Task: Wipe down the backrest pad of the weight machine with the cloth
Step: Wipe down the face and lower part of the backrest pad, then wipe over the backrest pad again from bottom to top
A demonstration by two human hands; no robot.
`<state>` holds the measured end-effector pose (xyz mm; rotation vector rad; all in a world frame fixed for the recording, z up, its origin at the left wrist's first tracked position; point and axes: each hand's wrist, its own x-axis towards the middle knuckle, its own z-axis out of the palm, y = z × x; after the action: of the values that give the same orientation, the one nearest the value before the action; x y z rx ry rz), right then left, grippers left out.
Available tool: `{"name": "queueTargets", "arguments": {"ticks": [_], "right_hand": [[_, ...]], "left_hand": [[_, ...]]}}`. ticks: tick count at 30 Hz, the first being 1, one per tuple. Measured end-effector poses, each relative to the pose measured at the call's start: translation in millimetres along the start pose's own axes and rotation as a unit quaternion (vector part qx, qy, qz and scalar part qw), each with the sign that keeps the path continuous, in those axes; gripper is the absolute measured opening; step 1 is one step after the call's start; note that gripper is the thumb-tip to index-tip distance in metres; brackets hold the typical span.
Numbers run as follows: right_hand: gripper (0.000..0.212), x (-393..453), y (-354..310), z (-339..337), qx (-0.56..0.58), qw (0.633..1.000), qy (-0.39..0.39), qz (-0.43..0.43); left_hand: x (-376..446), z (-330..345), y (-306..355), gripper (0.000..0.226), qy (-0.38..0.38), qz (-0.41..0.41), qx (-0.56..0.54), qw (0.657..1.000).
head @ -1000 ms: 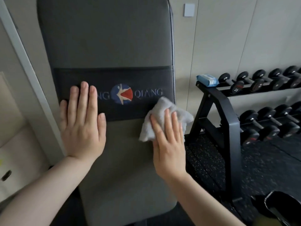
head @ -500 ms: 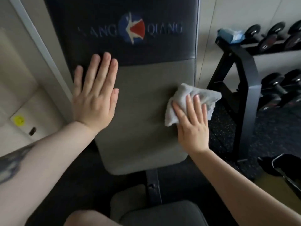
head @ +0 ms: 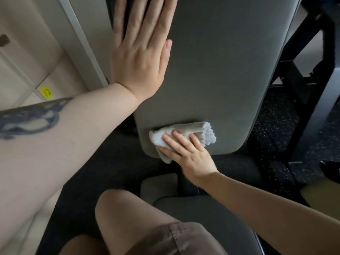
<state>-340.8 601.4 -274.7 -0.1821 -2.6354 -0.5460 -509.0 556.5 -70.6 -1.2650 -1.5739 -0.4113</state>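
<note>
A: Report the position of the cloth [head: 184, 135] relative to the backrest pad [head: 217, 67].

B: The cloth lies bunched against the lower edge of the backrest pad, toward its lower left corner. One fold hangs below the pad's bottom rim.

A: State of the right hand [head: 185, 153]?

B: Fingers extended and flat, pressing the cloth onto the pad. No curl around the fabric; the cloth is pinned, not gripped.

A: State of the left hand [head: 141, 50]?

B: Palm flat on the upper left part of the pad, fingers straight and together, holding nothing. The forearm carries a dark tattoo [head: 27, 120].

A: Other items near the pad?

B: A seat cushion [head: 202, 214] sits below the pad, with the person's bare knee [head: 125, 218] in front of it. A black metal frame [head: 301, 70] stands to the right of the pad. A yellow sticker [head: 46, 92] marks the pale panel to the pad's left.
</note>
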Motion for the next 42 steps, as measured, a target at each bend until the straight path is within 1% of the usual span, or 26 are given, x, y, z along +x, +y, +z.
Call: {"name": "queueTargets", "arguments": {"ticks": [2, 4, 6, 8, 10, 12, 14, 16, 19, 22, 24, 26, 27, 29, 32, 34, 36, 37, 38, 39, 40, 41, 42], "right_hand": [[0.069, 34, -28, -2, -0.012, 0.998, 0.001, -0.061], [0.068, 39, -30, 4, -0.058, 0.993, -0.01, -0.106], [0.072, 14, -11, 17, -0.104, 0.983, -0.053, -0.143], [0.077, -19, 14, 24, -0.165, 0.964, -0.092, -0.187], [0.075, -36, 28, 28, -0.231, 0.946, -0.08, -0.213], [0.065, -19, 16, 28, -0.204, 0.952, -0.043, -0.225], [0.062, 18, -11, 19, -0.176, 0.96, -0.023, -0.215], [0.065, 34, -25, 16, -0.179, 0.961, -0.025, -0.208], [0.065, 0, 1, 26, -0.204, 0.955, -0.044, -0.212], [0.073, -43, 33, 29, -0.218, 0.952, -0.074, -0.201], [0.068, -39, 32, 24, -0.225, 0.953, -0.064, -0.194], [0.06, -15, 15, 18, -0.185, 0.962, -0.053, -0.194], [0.063, -3, 5, 15, -0.164, 0.968, -0.048, -0.183], [0.066, 12, -5, 10, -0.169, 0.971, -0.047, -0.162], [0.07, -16, 9, 21, -0.161, 0.973, -0.051, -0.159], [0.072, -47, 27, 23, -0.141, 0.98, -0.046, -0.131], [0.07, -60, 48, 13, -0.12, 0.99, -0.012, -0.073], [0.069, -54, 58, 4, -0.098, 0.995, 0.017, -0.023], [0.067, -42, 66, -7, -0.075, 0.994, 0.067, 0.052], [0.063, -26, 72, -17, -0.047, 0.982, 0.12, 0.14], [0.059, -12, 75, -24, -0.02, 0.963, 0.157, 0.217], [0.057, -3, 72, -27, -0.001, 0.951, 0.172, 0.258], [0.059, -3, 66, -22, -0.006, 0.952, 0.169, 0.257]], "left_hand": [[1, 0, -1, 0.048, 0.004, 0.003, 0.002, 1.0], [2, -1, 1, 0.048, 0.01, 0.005, -0.01, 1.0], [-9, -1, 3, 0.049, 0.0, -0.007, -0.025, 1.0], [-38, 1, 6, 0.053, -0.035, -0.025, -0.029, 0.999], [-71, 6, 10, 0.056, -0.066, -0.029, -0.031, 0.997], [-91, 14, 14, 0.056, -0.077, -0.038, -0.033, 0.996], [-95, 18, 17, 0.056, -0.07, -0.053, -0.031, 0.996], [-95, 19, 15, 0.056, -0.066, -0.045, -0.034, 0.996], [-95, 18, 10, 0.057, -0.072, -0.037, -0.047, 0.996], [-96, 20, 16, 0.056, -0.064, -0.046, -0.048, 0.996], [-96, 22, 21, 0.056, -0.051, -0.062, -0.05, 0.996], [-95, 24, 24, 0.055, -0.038, -0.074, -0.056, 0.995], [-95, 24, 24, 0.055, -0.035, -0.076, -0.059, 0.995], [-95, 24, 23, 0.055, -0.037, -0.072, -0.063, 0.995], [-95, 22, 22, 0.056, -0.051, -0.07, -0.068, 0.994], [-95, 22, 21, 0.055, -0.057, -0.071, -0.072, 0.993], [-95, 23, 22, 0.055, -0.056, -0.079, -0.074, 0.993], [-95, 23, 24, 0.055, -0.052, -0.085, -0.074, 0.992], [-94, 23, 29, 0.056, -0.045, -0.096, -0.077, 0.991], [-92, 23, 35, 0.056, -0.038, -0.115, -0.081, 0.989], [-91, 22, 43, 0.056, -0.031, -0.139, -0.086, 0.986], [-90, 22, 50, 0.056, -0.024, -0.164, -0.089, 0.982], [-88, 22, 56, 0.056, -0.017, -0.184, -0.088, 0.979]]}}
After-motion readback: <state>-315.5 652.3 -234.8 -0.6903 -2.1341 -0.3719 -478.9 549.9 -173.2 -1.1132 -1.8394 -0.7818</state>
